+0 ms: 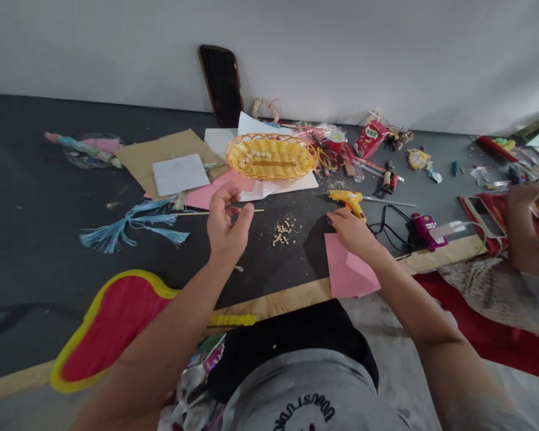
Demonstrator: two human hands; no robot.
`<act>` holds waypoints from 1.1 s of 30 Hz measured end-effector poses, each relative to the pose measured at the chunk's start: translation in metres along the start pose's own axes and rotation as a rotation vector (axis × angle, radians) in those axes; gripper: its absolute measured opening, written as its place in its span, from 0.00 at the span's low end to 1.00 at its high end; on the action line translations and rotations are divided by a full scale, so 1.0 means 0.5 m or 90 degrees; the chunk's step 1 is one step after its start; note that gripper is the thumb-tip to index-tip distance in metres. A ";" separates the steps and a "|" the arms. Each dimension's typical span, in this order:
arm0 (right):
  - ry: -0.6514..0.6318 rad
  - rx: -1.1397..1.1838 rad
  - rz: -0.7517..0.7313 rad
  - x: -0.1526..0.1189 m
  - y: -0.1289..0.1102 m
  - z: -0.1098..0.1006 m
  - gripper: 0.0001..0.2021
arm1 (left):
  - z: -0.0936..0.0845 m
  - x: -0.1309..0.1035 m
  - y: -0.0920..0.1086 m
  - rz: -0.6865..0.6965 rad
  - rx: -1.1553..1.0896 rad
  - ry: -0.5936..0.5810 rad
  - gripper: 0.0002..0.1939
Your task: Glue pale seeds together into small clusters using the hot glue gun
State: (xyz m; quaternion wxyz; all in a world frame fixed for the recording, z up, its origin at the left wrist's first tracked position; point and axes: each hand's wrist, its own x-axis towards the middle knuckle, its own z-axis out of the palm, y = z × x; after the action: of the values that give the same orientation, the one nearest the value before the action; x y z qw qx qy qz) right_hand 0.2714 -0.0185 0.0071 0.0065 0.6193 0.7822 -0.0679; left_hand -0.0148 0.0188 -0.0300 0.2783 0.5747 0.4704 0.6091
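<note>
My left hand (227, 224) pinches a thin wooden stick (256, 210) that lies level over the dark table. A small heap of pale beads (284, 231) lies just right of it. My right hand (351, 230) rests above a pink paper sheet (348, 272), its fingers reaching toward a yellow glue gun (348, 200) and almost touching its handle. Behind the beads stands a yellow woven basket (272, 157) with a few beads inside.
A blue tassel (132, 226) lies at left, and a red fan shape with yellow trim (110, 323) near the front edge. A phone (222, 84) leans on the wall. A purple tool (426, 229) and craft clutter sit at right, where another person's hand (527, 200) works.
</note>
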 end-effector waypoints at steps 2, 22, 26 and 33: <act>-0.024 -0.031 -0.006 0.000 -0.005 0.004 0.17 | 0.000 0.000 0.001 -0.004 0.003 0.000 0.20; -0.074 -0.058 0.061 0.020 -0.030 -0.014 0.10 | 0.004 0.006 0.006 -0.056 -0.042 0.046 0.17; -0.103 -0.050 0.021 0.033 -0.054 -0.027 0.10 | 0.005 0.009 0.008 -0.058 -0.058 0.064 0.16; -0.016 0.072 -0.082 0.075 -0.126 -0.035 0.10 | 0.001 0.017 0.012 -0.071 -0.076 0.100 0.14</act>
State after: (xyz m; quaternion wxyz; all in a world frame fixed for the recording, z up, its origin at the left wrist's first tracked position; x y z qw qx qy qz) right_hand 0.2031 0.0057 0.0270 -0.0232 0.5663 0.8150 -0.1204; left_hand -0.0145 0.0241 -0.0208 0.3081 0.4804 0.4848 0.6628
